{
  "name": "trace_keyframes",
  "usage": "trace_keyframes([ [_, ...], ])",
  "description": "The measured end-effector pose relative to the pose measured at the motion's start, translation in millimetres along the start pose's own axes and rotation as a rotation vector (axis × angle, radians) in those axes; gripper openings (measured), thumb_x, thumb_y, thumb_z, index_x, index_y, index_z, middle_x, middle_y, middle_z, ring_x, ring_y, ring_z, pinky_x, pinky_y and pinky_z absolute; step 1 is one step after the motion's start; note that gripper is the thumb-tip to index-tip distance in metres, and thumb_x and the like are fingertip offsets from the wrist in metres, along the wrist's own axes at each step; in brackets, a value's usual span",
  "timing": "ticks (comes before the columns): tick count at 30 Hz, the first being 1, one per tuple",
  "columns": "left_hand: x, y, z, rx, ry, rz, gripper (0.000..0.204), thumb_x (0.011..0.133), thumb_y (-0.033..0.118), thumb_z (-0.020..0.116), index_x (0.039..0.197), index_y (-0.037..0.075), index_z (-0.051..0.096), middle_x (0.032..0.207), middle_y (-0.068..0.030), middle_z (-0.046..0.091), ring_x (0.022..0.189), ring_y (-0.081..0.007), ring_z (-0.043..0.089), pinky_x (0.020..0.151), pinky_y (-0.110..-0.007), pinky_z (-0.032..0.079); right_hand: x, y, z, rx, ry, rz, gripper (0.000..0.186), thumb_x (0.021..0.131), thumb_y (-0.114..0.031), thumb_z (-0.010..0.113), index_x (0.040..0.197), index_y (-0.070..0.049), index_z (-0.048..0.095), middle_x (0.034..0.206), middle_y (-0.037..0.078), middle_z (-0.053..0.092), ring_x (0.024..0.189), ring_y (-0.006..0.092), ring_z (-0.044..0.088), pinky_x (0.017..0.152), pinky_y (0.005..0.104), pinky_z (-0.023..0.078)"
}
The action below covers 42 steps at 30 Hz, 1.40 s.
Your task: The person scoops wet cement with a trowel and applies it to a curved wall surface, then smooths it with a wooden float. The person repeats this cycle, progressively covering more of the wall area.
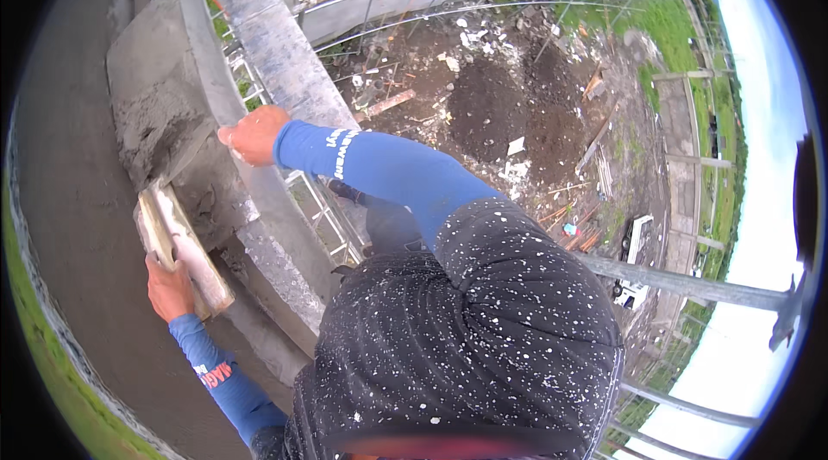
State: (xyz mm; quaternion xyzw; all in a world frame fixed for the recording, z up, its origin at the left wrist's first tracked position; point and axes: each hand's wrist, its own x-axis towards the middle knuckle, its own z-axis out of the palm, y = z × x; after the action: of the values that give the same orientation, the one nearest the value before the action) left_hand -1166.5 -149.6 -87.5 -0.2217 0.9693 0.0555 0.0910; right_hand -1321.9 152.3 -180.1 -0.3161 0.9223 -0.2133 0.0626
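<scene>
My left hand (170,287) is wrapped round a pale, mortar-stained plastering float (203,269), tilted against the grey wall face. Its upper end reaches a heap of wet mortar (159,119) lying on the ledge. My right hand (256,134) is closed at the inner edge of that ledge, just beyond the mortar. From its fingers a thin grey blade, like a mortar-coated trowel (191,156), slants down toward the float. The handle is hidden inside my fist. Both forearms wear blue sleeves.
A grey plank (267,37) and metal scaffold bars run beside the concrete ledge (280,244). Far below lies a dirt yard (509,106) with rubble and timber. A steel pipe (690,277) crosses at right, above a white vehicle (636,262).
</scene>
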Motion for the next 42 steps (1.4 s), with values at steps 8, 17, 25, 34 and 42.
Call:
trace_keyframes([
  [8,-18,-37,32,-0.346,0.174,-0.185,0.054,0.087,0.033,0.075,0.128,0.0,0.063,0.112,-0.0266,0.074,0.106,-0.0415,0.072,0.092,-0.049,0.055,8,-27,12,0.111,-0.08,0.114,0.035,0.102,-0.034,0.063,0.115,-0.002,0.06,0.094,0.03,0.072,0.089,0.05,0.07,0.078,0.0578,0.054],
  [17,-26,-39,109,-2.501,-0.04,-0.351,0.037,0.099,0.024,0.063,0.129,0.004,0.065,0.121,-0.0131,0.073,0.101,-0.028,0.071,0.083,-0.037,0.057,-106,-68,32,0.523,-0.201,-0.112,0.038,0.099,-0.031,0.071,0.115,0.001,0.059,0.086,0.028,0.07,0.084,0.053,0.067,0.071,0.0548,0.052],
  [25,-37,31,83,-2.853,0.244,-0.432,0.036,0.098,0.022,0.063,0.128,0.001,0.064,0.115,-0.0134,0.071,0.098,-0.0234,0.069,0.08,-0.033,0.057,6,-55,71,0.451,-0.086,0.024,0.034,0.099,-0.028,0.069,0.111,0.0,0.057,0.09,0.03,0.068,0.09,0.0529,0.066,0.075,0.055,0.052],
  [34,5,48,142,-3.31,-0.397,0.612,0.04,0.103,0.034,0.057,0.136,0.012,0.061,0.135,-0.0066,0.067,0.118,-0.028,0.065,0.092,-0.042,0.057,-56,-71,37,0.815,-0.117,-0.101,0.034,0.102,-0.025,0.066,0.114,0.004,0.056,0.091,0.031,0.067,0.09,0.0535,0.065,0.075,0.0513,0.051],
  [42,-62,13,83,-2.688,0.192,-0.441,0.032,0.104,0.024,0.06,0.129,0.006,0.062,0.134,-0.0146,0.066,0.112,-0.03,0.068,0.092,-0.043,0.056,98,-40,72,0.634,-0.601,0.208,0.031,0.103,-0.031,0.061,0.107,0.0,0.059,0.074,0.013,0.063,0.057,0.0258,0.063,0.054,0.0415,0.051],
])
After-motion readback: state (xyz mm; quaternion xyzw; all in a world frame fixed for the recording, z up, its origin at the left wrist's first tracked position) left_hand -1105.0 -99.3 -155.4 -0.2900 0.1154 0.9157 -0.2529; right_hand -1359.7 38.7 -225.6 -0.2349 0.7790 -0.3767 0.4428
